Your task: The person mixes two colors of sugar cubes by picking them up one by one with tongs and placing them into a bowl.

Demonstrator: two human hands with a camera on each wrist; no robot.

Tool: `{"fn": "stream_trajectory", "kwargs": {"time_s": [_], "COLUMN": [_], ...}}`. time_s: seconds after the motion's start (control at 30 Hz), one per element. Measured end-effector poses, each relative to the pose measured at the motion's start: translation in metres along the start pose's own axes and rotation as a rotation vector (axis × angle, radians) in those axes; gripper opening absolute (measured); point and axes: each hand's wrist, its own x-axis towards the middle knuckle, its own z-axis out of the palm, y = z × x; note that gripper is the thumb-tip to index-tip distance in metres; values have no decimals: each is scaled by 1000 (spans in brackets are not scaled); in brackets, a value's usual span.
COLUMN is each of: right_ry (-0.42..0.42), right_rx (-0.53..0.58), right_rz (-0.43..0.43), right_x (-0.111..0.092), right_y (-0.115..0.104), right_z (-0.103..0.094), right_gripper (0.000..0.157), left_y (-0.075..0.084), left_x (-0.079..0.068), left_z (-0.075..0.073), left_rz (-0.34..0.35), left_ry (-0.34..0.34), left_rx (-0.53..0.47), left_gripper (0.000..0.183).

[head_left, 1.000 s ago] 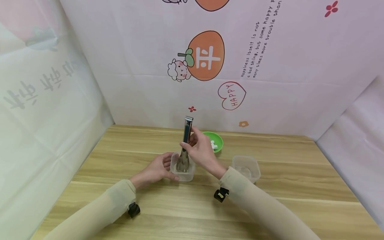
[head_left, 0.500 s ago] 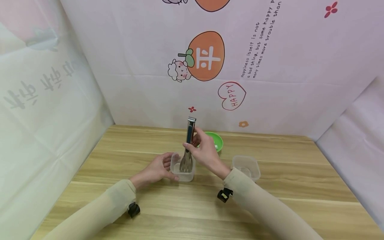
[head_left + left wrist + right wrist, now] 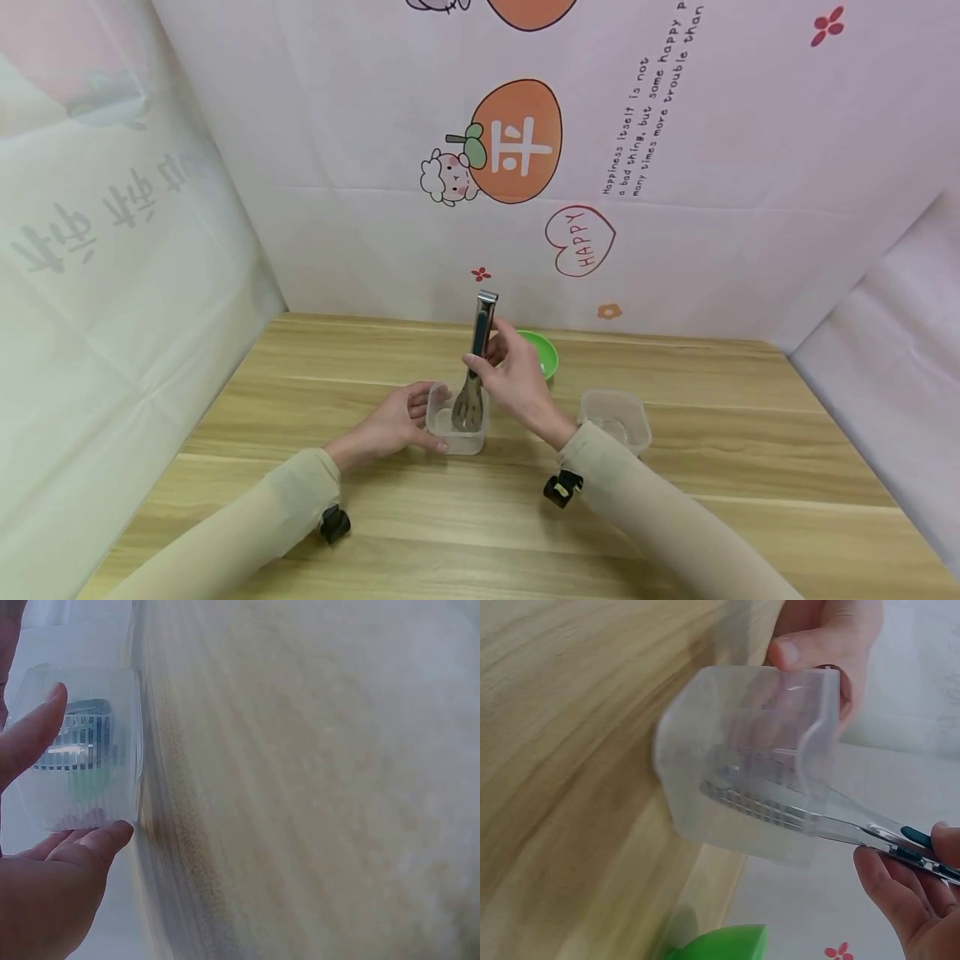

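My right hand [image 3: 517, 379] grips metal tongs [image 3: 480, 333] with dark teal inlays on the handles. The slotted heads point down inside a clear plastic container [image 3: 467, 444], and the right wrist view shows the tongs [image 3: 840, 829] through its wall. Whether anything sits between the heads cannot be made out. Around the container's left side, my left hand [image 3: 390, 423] holds it between thumb and fingers. In the left wrist view the thumb lies across the container [image 3: 124, 750]. Behind my right hand is a green dish [image 3: 545, 350], partly hidden, with a bit of white in it.
A second clear container [image 3: 617, 408] stands to the right of my right hand, near that forearm. The wooden table [image 3: 465, 533] runs back to a printed cloth wall [image 3: 360, 250], with cloth at both sides.
My right hand and the tongs have shifted slightly right within the container. The hand now covers more of the green dish and its white pieces. My left hand and the container stay put.
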Motion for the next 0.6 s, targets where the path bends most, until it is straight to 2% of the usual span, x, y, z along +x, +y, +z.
{"fn": "stream_trajectory", "kwargs": {"time_s": [0.33,0.6], "right_ry": [101,163], "right_rx": [113,58], "right_rz": [-125,-126], "right_x": [16,33], "right_y": [-16,-23], "right_z": [-20,-51], "right_gripper": [30,32], "left_y": [0,-1], "left_x": [0,-1], "left_z": [0,0], "left_rz": [8,3], "left_ry": [-12,-15], "left_rx": [-4,-27], "left_gripper": [99,101]}}
